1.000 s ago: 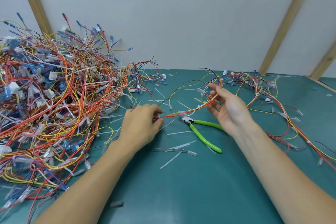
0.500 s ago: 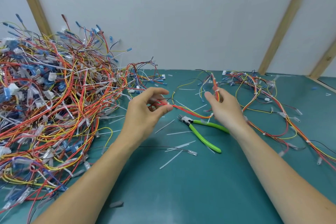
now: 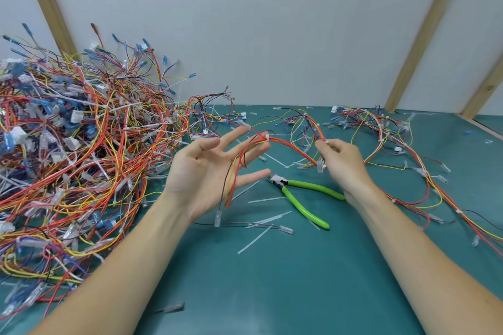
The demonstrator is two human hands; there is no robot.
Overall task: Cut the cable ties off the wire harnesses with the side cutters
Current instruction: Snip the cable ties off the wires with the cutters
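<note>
Wire harness (image 3: 288, 144) hangs in the air between two hands, above the green table (image 3: 272, 280). It is a thin bunch of red, yellow and dark wires. The left hand (image 3: 209, 171) is spread wide with the palm up, and the wires lie loosely over its straight fingers, with loose ends hanging down in front of the palm. The right hand (image 3: 340, 160) pinches the other end of the bunch with curled fingers.

A small white cable tie (image 3: 267, 136) sits on the wires near the left fingertips. That looks like the one to cut next.

The side cutters (image 3: 302, 196), with bright green handles, lie on the table just under the hands. Nobody holds them.

To do this step well, one hand should keep the bunch steady and pulled a little tight, so the tie stands out. The other hand should let go and pick up the cutters. The tips should slip only under the white tie, not around a wire, or a wire could get nicked.

A big heap of harnesses (image 3: 81, 158) waits on the left. More wires (image 3: 394, 139) lie on the right. Cut tie bits (image 3: 255, 239) are scattered on the table.
</note>
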